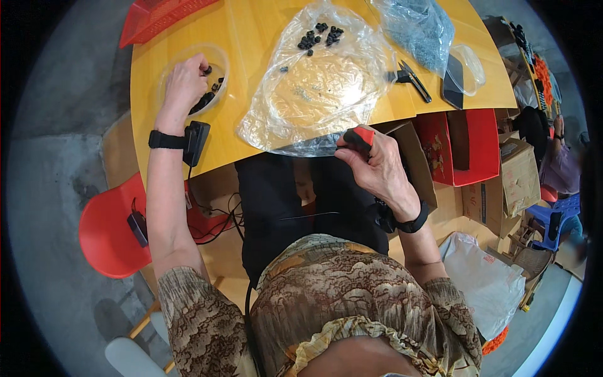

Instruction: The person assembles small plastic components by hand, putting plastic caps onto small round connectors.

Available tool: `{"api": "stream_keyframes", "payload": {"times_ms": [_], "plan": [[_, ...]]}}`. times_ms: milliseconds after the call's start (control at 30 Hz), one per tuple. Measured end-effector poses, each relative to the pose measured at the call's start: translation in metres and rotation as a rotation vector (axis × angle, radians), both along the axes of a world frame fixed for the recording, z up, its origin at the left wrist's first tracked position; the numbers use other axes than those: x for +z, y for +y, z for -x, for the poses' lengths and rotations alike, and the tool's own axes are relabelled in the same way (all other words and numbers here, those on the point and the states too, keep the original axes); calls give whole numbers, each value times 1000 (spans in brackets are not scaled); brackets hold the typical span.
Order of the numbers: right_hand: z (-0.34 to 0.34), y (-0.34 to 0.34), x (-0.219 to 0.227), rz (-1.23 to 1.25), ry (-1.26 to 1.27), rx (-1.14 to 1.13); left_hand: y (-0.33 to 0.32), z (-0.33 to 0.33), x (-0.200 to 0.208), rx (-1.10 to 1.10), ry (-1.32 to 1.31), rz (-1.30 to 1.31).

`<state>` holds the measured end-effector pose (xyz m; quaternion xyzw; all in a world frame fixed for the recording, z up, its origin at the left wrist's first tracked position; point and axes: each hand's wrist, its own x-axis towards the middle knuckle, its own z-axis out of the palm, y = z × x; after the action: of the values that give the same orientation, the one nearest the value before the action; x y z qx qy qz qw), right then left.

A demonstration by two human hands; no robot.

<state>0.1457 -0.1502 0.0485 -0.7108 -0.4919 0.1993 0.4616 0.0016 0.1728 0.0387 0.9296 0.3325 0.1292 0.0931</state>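
Observation:
My left hand (182,87) reaches over the rim of a clear round plastic tub (225,63) at the left of the table. Its fingertips are pinched on a small black piece (208,70), and more black pieces (203,102) lie in the tub. At the table's front edge, my right hand (384,164) is closed around a small red and black object (359,137) whose kind I cannot make out. Between the hands a clear plastic bag (295,116) lies flat, with several small black pieces (309,41) in a loose cluster on it.
Right of the bag lie black thread snips (411,81), a dark phone (452,85) and a bag of small bluish parts (421,31). A red basket (160,19) stands far left. Below the table are a red box (483,151), cartons (520,179) and a red stool (110,229).

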Motion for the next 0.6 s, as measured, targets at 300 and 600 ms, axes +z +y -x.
{"api": "stream_keyframes", "payload": {"times_ms": [300, 600], "plan": [[-5, 3, -5, -27, 0, -13, -7, 11, 3, -96, -234, -96], [-58, 48, -34, 56, -361, -206, -123, 10, 24, -143, -856, 769]]}}
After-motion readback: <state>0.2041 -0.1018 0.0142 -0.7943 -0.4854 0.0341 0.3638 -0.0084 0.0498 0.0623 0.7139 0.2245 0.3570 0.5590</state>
